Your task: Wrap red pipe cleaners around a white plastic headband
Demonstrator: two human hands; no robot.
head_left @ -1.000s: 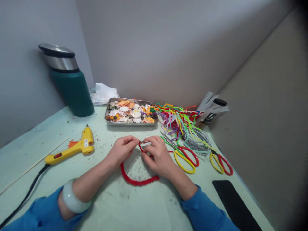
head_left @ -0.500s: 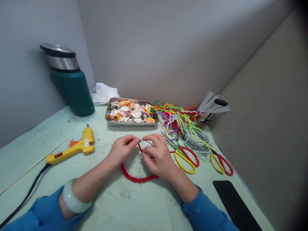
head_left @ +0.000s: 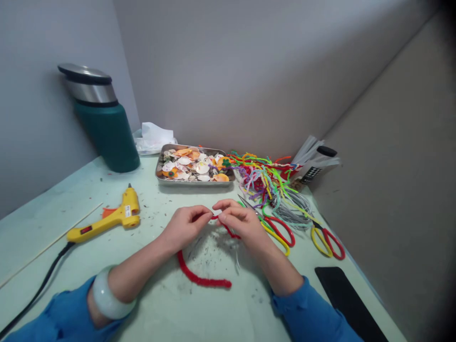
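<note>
My left hand (head_left: 187,225) is closed in a pinch on one end of a thin red fuzzy strand (head_left: 233,233), which looks like yarn or pipe cleaner. The strand runs across to my right hand (head_left: 240,221), whose thumb and fingers pinch it too. A thin pale wire-like piece (head_left: 237,262) hangs below my right hand; where it begins is hidden. Under my left wrist a thicker red fuzzy cord (head_left: 199,280) curves over the table, its right end loose. Whether it joins the thin strand cannot be seen.
Scissors (head_left: 276,229) lie just beyond my right hand, a second pair (head_left: 327,242) farther right. Behind are a tray (head_left: 195,184) of shells and coloured pipe cleaners (head_left: 263,178). Left stand a yellow glue gun (head_left: 107,223) and green bottle (head_left: 109,135). A black flat object (head_left: 347,299) lies front right.
Both hands have shifted slightly down and right, and the thin strand between them now lies flatter. The thick red cord's right end has come out from behind my right hand.
</note>
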